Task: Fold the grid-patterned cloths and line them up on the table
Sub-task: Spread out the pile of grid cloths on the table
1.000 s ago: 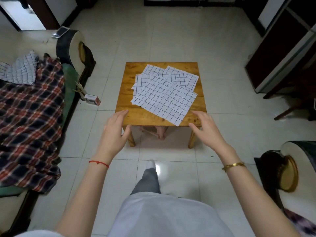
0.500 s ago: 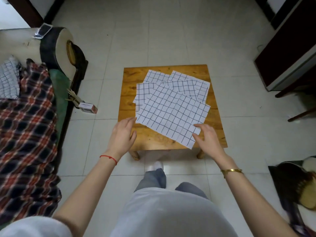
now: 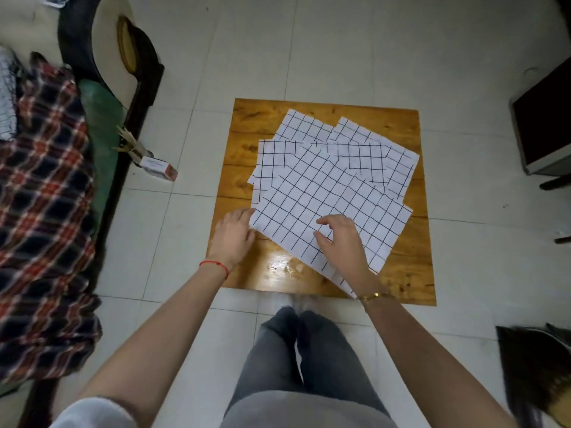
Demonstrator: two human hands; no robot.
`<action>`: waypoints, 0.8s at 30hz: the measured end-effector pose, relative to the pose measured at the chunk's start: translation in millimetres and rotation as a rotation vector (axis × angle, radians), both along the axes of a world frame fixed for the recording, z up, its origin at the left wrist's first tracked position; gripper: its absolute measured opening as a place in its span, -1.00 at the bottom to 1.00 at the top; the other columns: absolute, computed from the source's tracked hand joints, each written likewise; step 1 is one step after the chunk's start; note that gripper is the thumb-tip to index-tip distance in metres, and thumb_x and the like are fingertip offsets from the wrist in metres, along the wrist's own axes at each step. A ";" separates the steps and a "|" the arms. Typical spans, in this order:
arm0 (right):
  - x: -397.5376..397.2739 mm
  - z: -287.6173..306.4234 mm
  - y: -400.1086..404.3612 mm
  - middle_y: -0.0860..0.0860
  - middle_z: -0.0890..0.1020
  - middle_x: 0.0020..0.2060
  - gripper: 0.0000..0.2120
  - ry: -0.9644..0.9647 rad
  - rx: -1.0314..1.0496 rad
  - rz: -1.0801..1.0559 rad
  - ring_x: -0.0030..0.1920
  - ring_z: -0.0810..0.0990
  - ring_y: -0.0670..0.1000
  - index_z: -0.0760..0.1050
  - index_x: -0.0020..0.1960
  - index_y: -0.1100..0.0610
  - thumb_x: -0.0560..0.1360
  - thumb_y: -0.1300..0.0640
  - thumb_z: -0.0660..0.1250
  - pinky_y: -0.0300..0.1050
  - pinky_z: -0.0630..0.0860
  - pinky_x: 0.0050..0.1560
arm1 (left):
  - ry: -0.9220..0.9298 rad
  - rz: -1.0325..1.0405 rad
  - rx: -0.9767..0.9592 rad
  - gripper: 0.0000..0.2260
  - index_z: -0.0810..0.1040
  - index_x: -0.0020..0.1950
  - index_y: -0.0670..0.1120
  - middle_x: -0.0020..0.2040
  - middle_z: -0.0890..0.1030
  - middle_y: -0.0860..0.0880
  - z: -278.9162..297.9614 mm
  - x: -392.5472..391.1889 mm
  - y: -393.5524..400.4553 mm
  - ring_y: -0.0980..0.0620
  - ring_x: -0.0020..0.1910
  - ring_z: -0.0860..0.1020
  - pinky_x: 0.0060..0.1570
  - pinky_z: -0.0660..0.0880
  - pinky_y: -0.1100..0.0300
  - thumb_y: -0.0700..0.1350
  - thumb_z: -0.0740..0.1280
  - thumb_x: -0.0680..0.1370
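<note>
- Grid-patterned cloths: several lie flat and unfolded in a loose overlapping fan on the wooden table (image 3: 241,168). None shows a fold line; nothing is lined up. By my reading the task is at its very start, with every fold and the row still to do.
- Top cloth (image 3: 327,205) sits skewed, directly under the right hand and just right of the left hand. Its near corner runs toward the table's front edge, under the right wrist.
- Other cloths (image 3: 306,128) lie beyond both hands, partly buried under the top one. Exact count unclear, at least four edges visible.
- Left hand (image 3: 233,237): flat, fingers extended together, fingertips touching the top cloth's left corner. Nothing gripped; whether the corner is pinned or only touched, I cannot tell.
- Right hand (image 3: 341,239): resting on the top cloth, fingers curled and slightly spread, thumb and forefinger drawn toward each other as if starting a pinch. No fabric visibly lifted, so no firm hold yet.
- Likely step in hand: taking the top cloth for the first fold.
- Containers: none in view near either hand. A small box (image 3: 159,168) lies on the floor well left of the left hand, contents not visible.
</note>
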State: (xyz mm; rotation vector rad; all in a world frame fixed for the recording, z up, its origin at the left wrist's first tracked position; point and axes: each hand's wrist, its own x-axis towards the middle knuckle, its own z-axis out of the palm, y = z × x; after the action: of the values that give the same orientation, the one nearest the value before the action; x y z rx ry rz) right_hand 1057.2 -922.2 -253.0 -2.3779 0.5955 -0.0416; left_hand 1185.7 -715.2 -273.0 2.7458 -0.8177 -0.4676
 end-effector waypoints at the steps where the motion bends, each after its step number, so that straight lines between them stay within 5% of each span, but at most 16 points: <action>1: 10.0 -9.1 1.1 0.00 0.56 0.08 -0.75 0.007 0.012 0.012 0.12 0.44 -0.01 0.51 0.17 0.11 0.51 0.09 0.33 -0.11 0.43 0.16 | 0.014 0.024 0.000 -0.57 0.36 0.44 -0.11 0.36 0.45 -0.11 -9.6 4.9 -2.4 -0.15 0.30 0.40 0.24 0.35 -0.03 -0.16 0.24 0.56; 14: 96.5 -161.6 22.6 0.03 0.56 0.02 -0.74 0.173 0.044 0.291 0.10 0.48 0.00 0.50 0.15 0.14 0.48 0.12 0.36 -0.15 0.49 0.11 | 0.108 0.088 -0.002 -0.55 0.36 0.44 -0.01 0.35 0.45 -0.04 -157.6 52.4 -4.4 -0.08 0.30 0.38 0.23 0.37 0.01 -0.19 0.28 0.55; 19: 103.0 -200.4 38.0 0.03 0.46 0.14 -0.65 0.215 -0.024 0.345 0.19 0.40 0.00 0.42 0.19 0.12 0.46 0.05 0.38 -0.13 0.42 0.24 | 0.084 0.034 -0.010 -0.55 0.39 0.41 -0.03 0.35 0.45 -0.03 -189.8 51.8 0.4 -0.08 0.30 0.38 0.18 0.43 -0.03 -0.19 0.31 0.52; 24: 104.2 -227.9 58.3 0.03 0.44 0.04 -0.66 0.195 -0.158 0.338 0.07 0.40 0.03 0.38 0.08 0.11 0.42 -0.03 0.37 -0.10 0.46 0.11 | 0.027 -0.002 -0.048 -0.56 0.44 0.38 -0.06 0.33 0.47 -0.05 -203.4 49.6 7.2 -0.09 0.28 0.41 0.15 0.46 -0.01 -0.21 0.35 0.49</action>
State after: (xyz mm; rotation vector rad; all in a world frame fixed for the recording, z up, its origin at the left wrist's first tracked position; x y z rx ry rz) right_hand 1161.4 -863.9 -481.0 -2.6255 0.2783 0.3051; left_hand 1235.3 -708.0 -476.4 2.6897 -0.8152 -0.4778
